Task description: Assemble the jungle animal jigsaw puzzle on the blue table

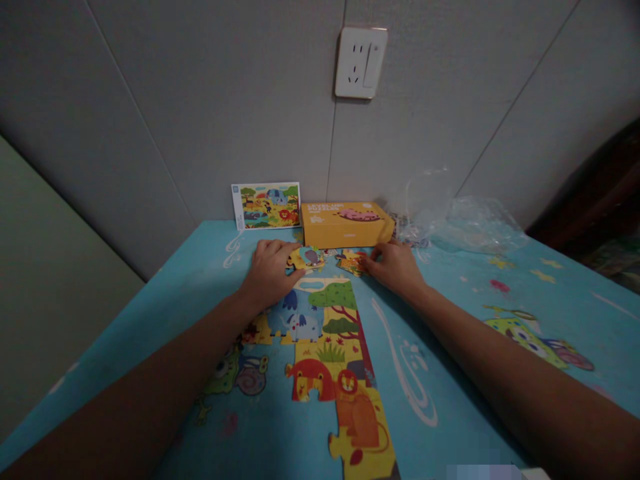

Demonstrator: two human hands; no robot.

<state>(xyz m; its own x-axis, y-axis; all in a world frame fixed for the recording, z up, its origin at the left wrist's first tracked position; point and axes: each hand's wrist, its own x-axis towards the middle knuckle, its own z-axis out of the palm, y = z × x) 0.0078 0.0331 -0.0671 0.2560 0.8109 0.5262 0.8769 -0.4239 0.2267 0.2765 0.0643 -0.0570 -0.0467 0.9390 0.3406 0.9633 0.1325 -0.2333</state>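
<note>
My left hand (271, 272) is closed around the edge of some loose puzzle pieces (311, 257) near the back of the table, with the thumb toward me. Opposite it, my right hand (397, 268) pinches the edge of another puzzle piece (350, 262) in a small cluster. How many pieces each hand grips is unclear. Between my forearms lies a partly joined puzzle (320, 353) showing blue elephants, a green tree and orange lions. My left hand and wrist cover part of its upper left edge.
A yellow puzzle box (345, 227) and a picture card (266, 205) stand against the grey wall. Crumpled clear plastic (475, 223) lies at the back right. A light blue patterned cloth (450, 320) covers the table. Above is a wall socket (361, 63).
</note>
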